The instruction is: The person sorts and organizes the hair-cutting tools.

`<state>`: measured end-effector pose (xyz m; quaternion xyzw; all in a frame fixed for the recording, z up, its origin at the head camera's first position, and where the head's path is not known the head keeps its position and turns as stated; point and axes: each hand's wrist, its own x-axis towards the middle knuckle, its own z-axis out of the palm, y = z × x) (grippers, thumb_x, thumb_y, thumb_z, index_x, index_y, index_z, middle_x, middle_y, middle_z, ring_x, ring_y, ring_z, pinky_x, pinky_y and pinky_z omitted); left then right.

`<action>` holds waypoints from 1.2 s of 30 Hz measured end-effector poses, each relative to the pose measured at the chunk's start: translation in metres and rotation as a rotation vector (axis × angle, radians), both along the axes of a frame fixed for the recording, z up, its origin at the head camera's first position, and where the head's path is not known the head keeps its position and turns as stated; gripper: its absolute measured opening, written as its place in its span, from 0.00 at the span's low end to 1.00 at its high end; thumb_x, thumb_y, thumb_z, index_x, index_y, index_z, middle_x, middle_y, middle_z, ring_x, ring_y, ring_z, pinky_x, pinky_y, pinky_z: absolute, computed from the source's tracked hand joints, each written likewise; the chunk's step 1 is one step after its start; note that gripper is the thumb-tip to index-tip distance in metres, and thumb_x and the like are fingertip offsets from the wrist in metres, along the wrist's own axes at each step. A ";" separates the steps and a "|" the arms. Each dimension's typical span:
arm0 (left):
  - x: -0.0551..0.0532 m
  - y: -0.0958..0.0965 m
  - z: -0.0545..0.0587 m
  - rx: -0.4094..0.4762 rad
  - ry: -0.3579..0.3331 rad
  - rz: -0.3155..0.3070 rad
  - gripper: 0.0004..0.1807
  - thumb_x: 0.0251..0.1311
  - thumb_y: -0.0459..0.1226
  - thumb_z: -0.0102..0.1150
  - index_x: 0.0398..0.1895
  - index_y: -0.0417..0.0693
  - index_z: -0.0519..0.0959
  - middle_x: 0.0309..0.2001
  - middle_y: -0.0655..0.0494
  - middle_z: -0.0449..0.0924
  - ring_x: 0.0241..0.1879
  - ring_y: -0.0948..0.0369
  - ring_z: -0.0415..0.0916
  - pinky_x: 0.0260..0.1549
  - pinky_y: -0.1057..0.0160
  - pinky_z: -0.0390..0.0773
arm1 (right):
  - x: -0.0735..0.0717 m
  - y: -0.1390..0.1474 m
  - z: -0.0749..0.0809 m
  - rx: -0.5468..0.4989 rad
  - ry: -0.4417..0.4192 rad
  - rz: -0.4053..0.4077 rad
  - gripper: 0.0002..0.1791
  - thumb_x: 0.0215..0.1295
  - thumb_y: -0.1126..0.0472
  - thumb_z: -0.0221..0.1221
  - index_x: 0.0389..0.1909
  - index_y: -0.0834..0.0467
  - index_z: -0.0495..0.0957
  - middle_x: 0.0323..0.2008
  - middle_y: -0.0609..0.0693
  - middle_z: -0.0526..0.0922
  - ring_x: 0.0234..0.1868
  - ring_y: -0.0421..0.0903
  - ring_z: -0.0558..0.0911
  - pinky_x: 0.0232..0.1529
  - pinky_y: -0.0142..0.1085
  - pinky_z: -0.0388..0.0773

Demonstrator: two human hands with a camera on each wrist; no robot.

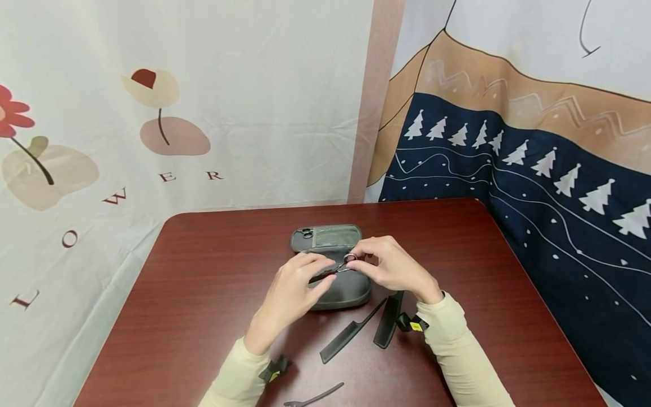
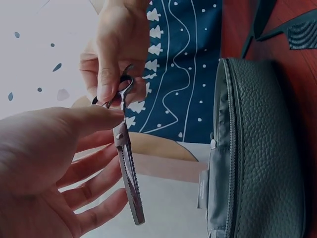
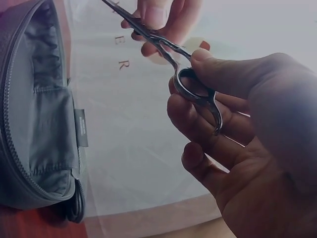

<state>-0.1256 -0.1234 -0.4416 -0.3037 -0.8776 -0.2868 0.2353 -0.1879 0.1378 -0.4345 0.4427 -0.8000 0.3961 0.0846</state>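
A pair of metal thinning scissors (image 2: 130, 173) with a toothed edge is held between both hands above an open grey zip case (image 1: 346, 295). My left hand (image 1: 292, 285) pinches the scissors near the pivot, thumb on one side and fingers on the other. With thumb and fingers, my right hand (image 1: 391, 265) grips the finger rings (image 3: 190, 89). In the right wrist view the blades run up and left toward the left hand. Lined inside, the case (image 2: 267, 148) stands beside the hands in the left wrist view.
The case's flap (image 1: 330, 240) lies folded back, with a see-through pocket. On the red-brown table (image 1: 203, 271) are a thin-tailed comb (image 1: 339, 342), a wider black comb (image 1: 386, 325) and a slim dark tool (image 1: 317, 398) near the front. Printed curtains (image 1: 274, 113) hang behind.
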 end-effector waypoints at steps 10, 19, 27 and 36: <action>0.001 0.000 -0.001 -0.022 0.001 -0.028 0.05 0.66 0.35 0.80 0.43 0.50 0.95 0.41 0.59 0.94 0.41 0.59 0.87 0.40 0.59 0.89 | 0.004 -0.001 0.003 0.026 0.060 0.012 0.05 0.72 0.65 0.75 0.38 0.51 0.90 0.31 0.41 0.86 0.30 0.32 0.74 0.32 0.32 0.76; -0.001 0.000 -0.002 -0.024 -0.002 -0.072 0.04 0.67 0.34 0.79 0.43 0.49 0.94 0.40 0.59 0.93 0.41 0.60 0.87 0.41 0.59 0.89 | 0.004 -0.001 0.004 0.034 0.069 0.018 0.06 0.72 0.64 0.75 0.38 0.50 0.89 0.30 0.40 0.84 0.28 0.32 0.72 0.33 0.29 0.72; -0.002 -0.001 -0.002 -0.018 0.019 -0.101 0.03 0.67 0.33 0.79 0.41 0.48 0.94 0.38 0.59 0.92 0.40 0.61 0.86 0.40 0.61 0.88 | 0.004 -0.001 0.005 0.044 0.045 0.030 0.05 0.72 0.64 0.75 0.39 0.50 0.90 0.31 0.40 0.85 0.29 0.32 0.72 0.32 0.35 0.76; -0.002 -0.002 -0.003 -0.001 0.025 -0.122 0.04 0.65 0.31 0.80 0.40 0.46 0.94 0.38 0.58 0.92 0.39 0.61 0.86 0.39 0.62 0.88 | 0.005 -0.001 0.004 0.043 0.031 0.037 0.05 0.72 0.64 0.76 0.41 0.50 0.91 0.33 0.40 0.87 0.30 0.33 0.73 0.32 0.37 0.77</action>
